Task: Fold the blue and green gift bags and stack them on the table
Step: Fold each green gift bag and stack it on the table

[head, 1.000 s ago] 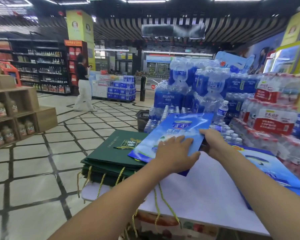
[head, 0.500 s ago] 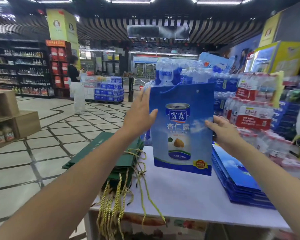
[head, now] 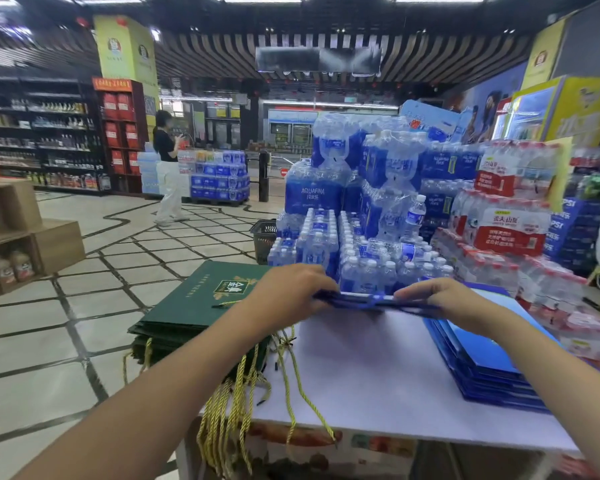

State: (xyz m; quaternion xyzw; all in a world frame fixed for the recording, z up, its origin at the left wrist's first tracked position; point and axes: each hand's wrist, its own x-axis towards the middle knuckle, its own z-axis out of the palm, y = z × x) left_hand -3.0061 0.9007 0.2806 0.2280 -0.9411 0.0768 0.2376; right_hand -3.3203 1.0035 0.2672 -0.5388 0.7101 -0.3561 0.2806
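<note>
The left hand (head: 291, 296) and the right hand (head: 445, 301) hold one blue gift bag (head: 371, 302) between them, over the far side of the white table (head: 378, 375). The bag is flattened and lies level. It shows edge-on as a thin dark-blue strip, so none of its print can be read. The left fingers (head: 317, 277) curl over its left end and the right fingers (head: 413, 291) pinch its right end. I cannot tell whether the bag touches the table.

At the table's left edge a stack of green gift bags (head: 194, 306) lies flat, partly overhanging. The top bag carries a gold emblem with Chinese characters and a line of gold lettering too small to read. Gold cord handles (head: 236, 410) hang from this stack over the table's near-left side. On the right a stack of blue gift bags (head: 482, 362) lies flat, partly under the right forearm.

Behind the table stand shrink-wrapped water packs (head: 314, 195) marked "AQUAFINA" in white on blue. To their right are red-labelled water packs (head: 510, 233) with Chinese writing, and beyond them blue cartons (head: 568, 220) showing the letters "PSI". A dark shopping basket (head: 264, 233) sits on the tiled floor beside the water. Wooden crates (head: 14, 233) at far left hold bottles. A person (head: 167, 174) in a dark top and white trousers stands near the shelves.
</note>
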